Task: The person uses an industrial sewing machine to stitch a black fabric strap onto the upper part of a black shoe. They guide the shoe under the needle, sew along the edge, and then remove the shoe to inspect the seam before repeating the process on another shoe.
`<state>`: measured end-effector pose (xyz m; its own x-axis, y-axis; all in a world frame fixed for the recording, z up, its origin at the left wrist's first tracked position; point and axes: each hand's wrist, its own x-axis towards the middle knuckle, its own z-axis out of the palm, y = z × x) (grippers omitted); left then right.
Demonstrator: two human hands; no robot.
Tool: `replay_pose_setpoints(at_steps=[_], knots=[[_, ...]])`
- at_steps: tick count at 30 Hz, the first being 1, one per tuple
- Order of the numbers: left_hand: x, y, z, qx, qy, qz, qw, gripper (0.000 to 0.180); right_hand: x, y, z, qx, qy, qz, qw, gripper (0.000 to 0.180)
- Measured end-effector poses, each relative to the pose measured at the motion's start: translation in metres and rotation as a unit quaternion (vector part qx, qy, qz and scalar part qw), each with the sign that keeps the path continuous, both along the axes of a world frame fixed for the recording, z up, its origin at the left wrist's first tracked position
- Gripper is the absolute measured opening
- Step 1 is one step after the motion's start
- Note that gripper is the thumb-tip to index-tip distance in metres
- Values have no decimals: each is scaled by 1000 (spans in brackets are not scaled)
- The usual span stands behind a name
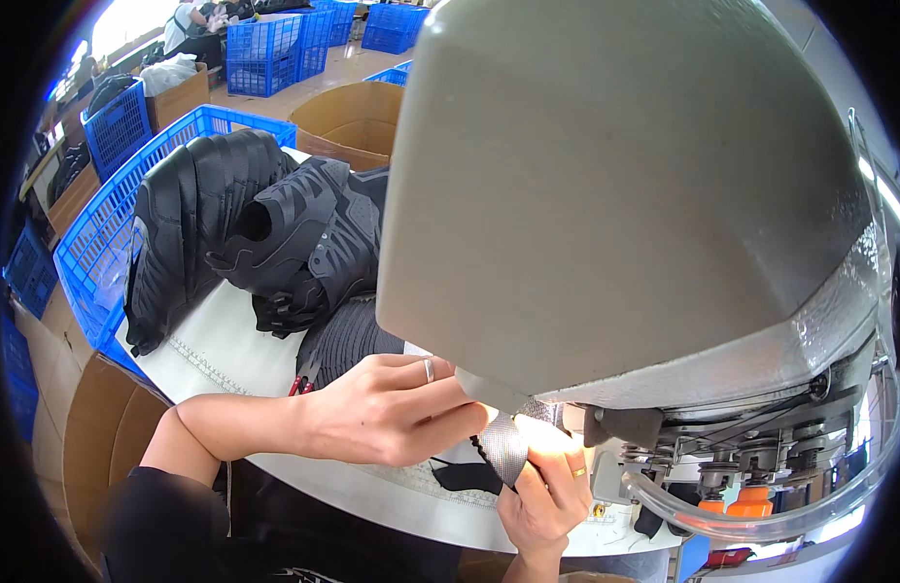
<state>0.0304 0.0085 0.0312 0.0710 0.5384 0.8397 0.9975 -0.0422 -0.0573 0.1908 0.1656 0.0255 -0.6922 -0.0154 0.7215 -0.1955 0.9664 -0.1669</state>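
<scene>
figure: view from my head camera over the white table [226, 350], beneath the grey sewing machine head [615, 194]. my left hand [392, 408] lies palm down, fingers curled onto the work just left of the needle area, pressing rather than pinching. my right hand [547, 486] comes up from below and grips the grey mesh shoe-upper piece [505, 447] between thumb and fingers. the piece sits at the table's near edge, directly under the machine's nose; its long axis runs roughly from the needle area down toward me, its narrower lower end pointing at my right hand. risk, as i judge it: both sets of fingertips are close to the needle zone, which the machine head hides, so a slip could bring a finger under it; loosened grip could let the mesh skew. stacked black uppers [256, 233] and a blue crate [100, 243] lie behind.
</scene>
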Motion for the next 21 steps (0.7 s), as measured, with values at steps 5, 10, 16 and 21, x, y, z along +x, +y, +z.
replay_pose_setpoints(at_steps=[5, 10, 16, 21], knots=[[-3, 0, 1, -9, -16, -9, 1000, 30, -3, -1, -4, 13, 10, -24, 1000, 24], [-5, 1, -2, 4, -9, -13, 1000, 31, -2, 7, -11, 43, 8, -38, 998, 24], [1, -1, 9, -16, 1, -5, 1000, 30, -3, 20, -3, -5, 9, 27, 1000, 25], [5, 2, -5, 19, -20, 32, 999, 31, 1, 27, -10, -14, -5, 32, 999, 24]])
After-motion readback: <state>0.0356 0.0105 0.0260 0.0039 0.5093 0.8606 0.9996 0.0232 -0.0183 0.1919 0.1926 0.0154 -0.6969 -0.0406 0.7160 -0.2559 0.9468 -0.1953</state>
